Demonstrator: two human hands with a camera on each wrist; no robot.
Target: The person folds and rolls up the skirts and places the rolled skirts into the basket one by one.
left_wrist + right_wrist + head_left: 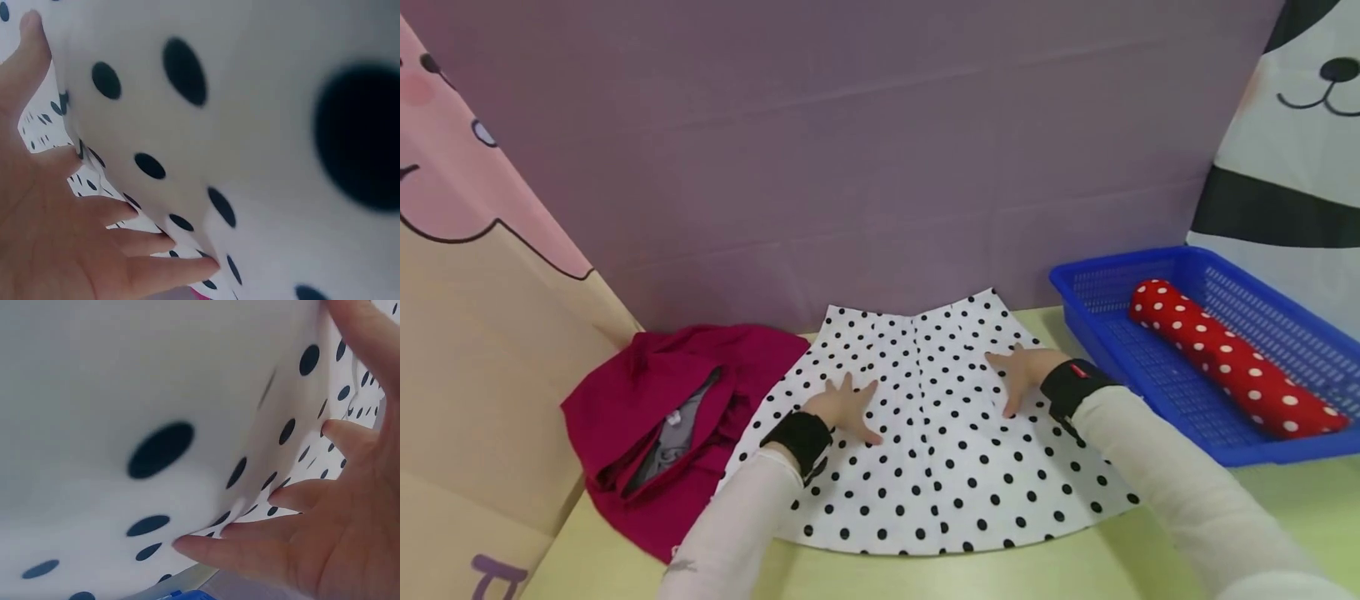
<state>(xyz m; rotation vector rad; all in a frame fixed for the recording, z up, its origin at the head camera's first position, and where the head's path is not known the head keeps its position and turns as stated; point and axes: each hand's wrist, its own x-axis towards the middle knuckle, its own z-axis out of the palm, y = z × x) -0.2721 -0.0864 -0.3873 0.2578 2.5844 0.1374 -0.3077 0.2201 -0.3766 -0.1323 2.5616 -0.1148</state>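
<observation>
A white skirt (917, 492) with black polka dots lies spread on the table, its narrow end toward the back wall and its wide curved hem toward the person. My left hand (846, 408), fingers spread, rests on its left half. On the right half, my right hand (1022, 371) touches the cloth with fingers apart. The left wrist view shows the straight fingers of the left hand (69, 231) with their tips at the dotted fabric. Likewise, in the right wrist view the fingertips of the right hand (337, 531) meet the fabric. Neither hand grips anything.
To the left lies a bunched magenta garment (617, 400) with a grey inside showing, touching the skirt's side. A blue plastic basket (1101, 354) stands at the right, holding a rolled red cloth (1232, 358) with white dots. Behind the skirt rises a purple-grey curtain (850, 167).
</observation>
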